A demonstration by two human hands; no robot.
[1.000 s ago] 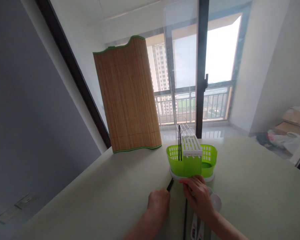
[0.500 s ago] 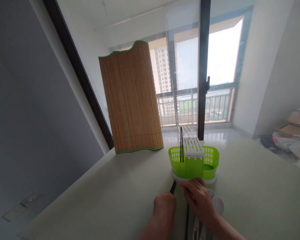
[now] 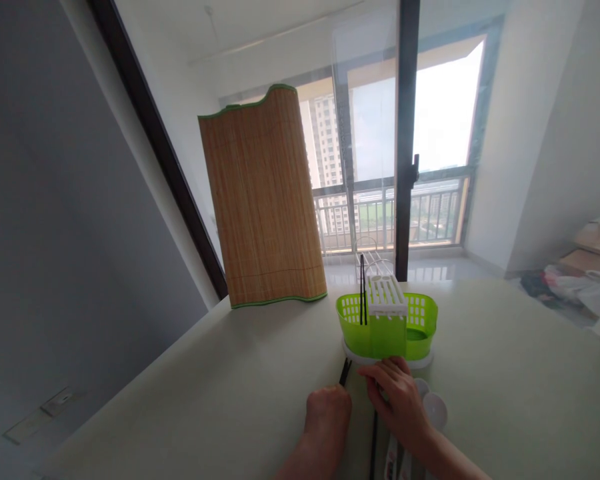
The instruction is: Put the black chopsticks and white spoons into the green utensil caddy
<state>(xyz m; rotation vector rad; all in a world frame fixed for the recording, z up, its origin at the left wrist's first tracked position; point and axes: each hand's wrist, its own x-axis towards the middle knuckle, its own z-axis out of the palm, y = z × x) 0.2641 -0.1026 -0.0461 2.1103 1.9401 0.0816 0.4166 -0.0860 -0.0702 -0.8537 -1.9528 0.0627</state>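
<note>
My left hand [image 3: 329,413] is closed around black chopsticks [image 3: 345,372], whose tips stick out toward the green basket [image 3: 387,340]. Just right of it, my right hand [image 3: 397,393] is bent with its fingers together in front of the basket; what they hold, if anything, is hidden. Below the right hand a black stick [image 3: 375,443] lies on the table. White spoons [image 3: 435,410] lie beside and partly under my right hand and forearm. Two black chopsticks [image 3: 363,290] stand upright in the basket, left of its white slotted rack [image 3: 387,295].
A bamboo mat [image 3: 265,200] with green edging stands at the back left of the pale table [image 3: 220,387]. A wire rack [image 3: 373,257] is behind the basket. Glass doors with a dark frame [image 3: 407,140] lie beyond. Boxes and bags [image 3: 580,283] are at the far right.
Both hands stay almost where they were. The chopstick tips beside my left hand now show slightly apart.
</note>
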